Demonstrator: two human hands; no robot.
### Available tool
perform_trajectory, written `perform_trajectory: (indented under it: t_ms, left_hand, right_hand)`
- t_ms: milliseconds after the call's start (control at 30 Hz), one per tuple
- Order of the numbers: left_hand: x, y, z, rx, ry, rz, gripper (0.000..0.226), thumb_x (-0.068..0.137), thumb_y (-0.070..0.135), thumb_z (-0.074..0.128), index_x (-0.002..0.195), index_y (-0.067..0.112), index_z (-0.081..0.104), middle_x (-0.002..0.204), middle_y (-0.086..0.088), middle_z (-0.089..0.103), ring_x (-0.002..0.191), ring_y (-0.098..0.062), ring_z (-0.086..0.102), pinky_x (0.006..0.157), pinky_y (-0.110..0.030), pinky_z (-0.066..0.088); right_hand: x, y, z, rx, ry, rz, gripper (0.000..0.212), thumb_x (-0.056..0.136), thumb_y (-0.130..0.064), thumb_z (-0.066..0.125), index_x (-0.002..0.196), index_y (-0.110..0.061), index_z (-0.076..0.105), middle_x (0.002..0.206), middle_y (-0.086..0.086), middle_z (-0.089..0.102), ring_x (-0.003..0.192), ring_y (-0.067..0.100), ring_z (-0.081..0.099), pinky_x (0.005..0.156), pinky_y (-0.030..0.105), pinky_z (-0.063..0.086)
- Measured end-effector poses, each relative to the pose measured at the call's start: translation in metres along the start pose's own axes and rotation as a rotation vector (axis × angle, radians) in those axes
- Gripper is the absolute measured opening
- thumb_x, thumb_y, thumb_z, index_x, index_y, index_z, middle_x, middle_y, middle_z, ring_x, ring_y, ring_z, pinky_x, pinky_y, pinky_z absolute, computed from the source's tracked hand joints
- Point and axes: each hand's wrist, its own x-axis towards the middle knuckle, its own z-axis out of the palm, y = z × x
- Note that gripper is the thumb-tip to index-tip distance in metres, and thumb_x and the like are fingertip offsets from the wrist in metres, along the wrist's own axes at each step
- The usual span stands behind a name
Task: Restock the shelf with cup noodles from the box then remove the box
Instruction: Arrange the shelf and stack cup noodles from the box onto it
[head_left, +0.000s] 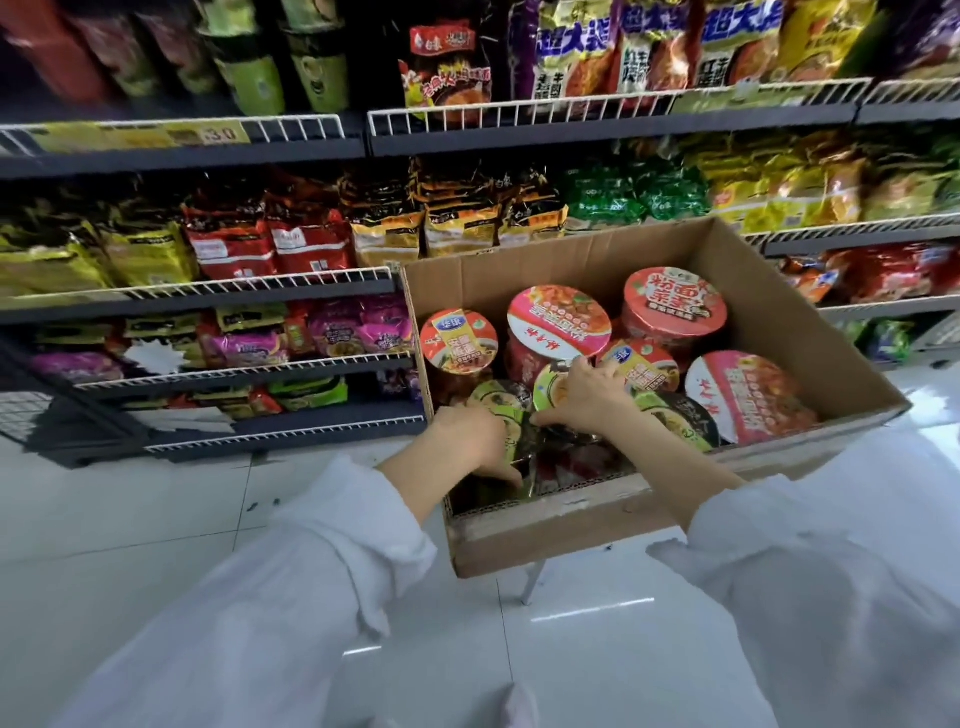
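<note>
Two hands — left hand (475, 441), right hand (584, 392) — each grip a green-lidded cup (550, 384) in one box (571, 530).

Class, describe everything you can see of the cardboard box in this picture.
The cardboard box is plain brown corrugated card, open at the top, its near wall scuffed and torn along the rim. It sits tilted before the shelves, raised off the white floor on a support mostly hidden beneath it. Inside lie cup noodles with red, pink and green lids, some upright, some tipped. The left hand and right hand both reach in among the green-lidded cups.
</note>
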Motion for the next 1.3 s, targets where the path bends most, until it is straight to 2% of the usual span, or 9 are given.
perform_trajectory:
  t_ms: [133, 233, 333, 433, 567, 733, 967, 1167, 1300]
  left_hand:
    - [0.000, -0.008, -0.002, -0.055, 0.267, 0.023, 0.095, 0.069, 0.068, 0.065, 0.137, 0.005, 0.041, 0.139, -0.019, 0.036, 0.127, -0.035, 0.035, 0.104, -0.043, 0.032]
    - [-0.010, -0.021, -0.011, -0.085, 0.482, 0.007, 0.109, 0.065, 0.072, 0.064, 0.145, 0.007, 0.027, 0.145, -0.014, 0.030, 0.134, -0.033, 0.025, 0.109, -0.047, 0.024]
    - [-0.023, -0.040, -0.028, -0.258, 0.588, -0.038, 0.112, 0.063, 0.077, 0.062, 0.148, 0.016, 0.022, 0.145, -0.009, 0.028, 0.135, -0.030, 0.022, 0.110, -0.048, 0.022]
    - [-0.040, -0.063, -0.046, -0.446, 0.709, -0.068, 0.110, 0.062, 0.077, 0.062, 0.149, 0.020, 0.025, 0.141, -0.005, 0.030, 0.131, -0.026, 0.024, 0.109, -0.044, 0.027]
    - [-0.060, -0.104, -0.068, -0.700, 0.885, -0.094, 0.107, 0.066, 0.068, 0.067, 0.148, 0.013, 0.026, 0.142, -0.005, 0.027, 0.135, -0.024, 0.024, 0.114, -0.041, 0.026]
    - [-0.074, -0.183, -0.081, -0.935, 1.032, -0.133, 0.103, 0.068, 0.056, 0.074, 0.147, 0.008, 0.028, 0.138, -0.007, 0.030, 0.131, -0.020, 0.032, 0.112, -0.032, 0.028]
    - [-0.082, -0.327, -0.071, -1.048, 1.096, -0.208, 0.094, 0.067, 0.050, 0.078, 0.143, 0.013, 0.038, 0.135, -0.009, 0.033, 0.131, -0.022, 0.033, 0.110, -0.031, 0.028]
    - [-0.088, -0.436, -0.080, -1.059, 1.223, -0.265, 0.109, 0.046, 0.069, 0.074, 0.135, 0.010, 0.051, 0.130, -0.012, 0.045, 0.129, -0.025, 0.040, 0.112, -0.038, 0.032]
    - [-0.076, -0.502, -0.092, -1.069, 1.274, -0.295, 0.087, 0.063, 0.051, 0.080, 0.137, 0.017, 0.048, 0.133, -0.011, 0.037, 0.129, -0.022, 0.033, 0.108, -0.030, 0.028]
  right_hand:
    - [0.001, 0.007, -0.008, 0.022, 0.038, -0.052, 0.098, 0.069, -0.055, 0.073, 0.141, -0.010, 0.024, 0.146, 0.031, 0.020, 0.136, 0.047, 0.019, 0.107, 0.054, 0.032]
    - [-0.003, 0.012, -0.025, 0.133, 0.091, -0.075, 0.094, 0.070, -0.055, 0.072, 0.140, -0.012, 0.026, 0.140, 0.027, 0.027, 0.130, 0.046, 0.028, 0.104, 0.051, 0.035]
    - [-0.006, 0.003, -0.047, 0.309, 0.108, -0.094, 0.095, 0.073, -0.058, 0.068, 0.144, -0.017, 0.021, 0.141, 0.026, 0.025, 0.129, 0.046, 0.029, 0.105, 0.052, 0.034]
    - [-0.011, -0.021, -0.072, 0.349, 0.167, -0.133, 0.089, 0.075, -0.056, 0.065, 0.143, -0.015, 0.025, 0.139, 0.026, 0.028, 0.129, 0.044, 0.028, 0.105, 0.050, 0.034]
    - [-0.023, -0.064, -0.101, 0.358, 0.292, -0.248, 0.080, 0.078, -0.052, 0.064, 0.143, -0.025, 0.027, 0.138, 0.023, 0.029, 0.132, 0.040, 0.024, 0.106, 0.050, 0.029]
    - [-0.027, -0.145, -0.126, 0.412, 0.407, -0.370, 0.078, 0.078, -0.053, 0.064, 0.142, -0.029, 0.027, 0.137, 0.020, 0.030, 0.130, 0.037, 0.023, 0.106, 0.046, 0.027]
    - [-0.013, -0.291, -0.142, 0.439, 0.460, -0.523, 0.074, 0.077, -0.054, 0.066, 0.138, -0.025, 0.035, 0.137, 0.017, 0.034, 0.129, 0.034, 0.025, 0.104, 0.045, 0.030]
    - [0.004, -0.403, -0.150, 0.481, 0.515, -0.652, 0.070, 0.078, -0.051, 0.067, 0.138, -0.030, 0.037, 0.134, 0.017, 0.038, 0.128, 0.033, 0.026, 0.103, 0.042, 0.030]
    - [0.030, -0.474, -0.160, 0.426, 0.560, -0.681, 0.068, 0.077, -0.054, 0.066, 0.135, -0.032, 0.041, 0.131, 0.017, 0.042, 0.127, 0.034, 0.029, 0.103, 0.040, 0.029]
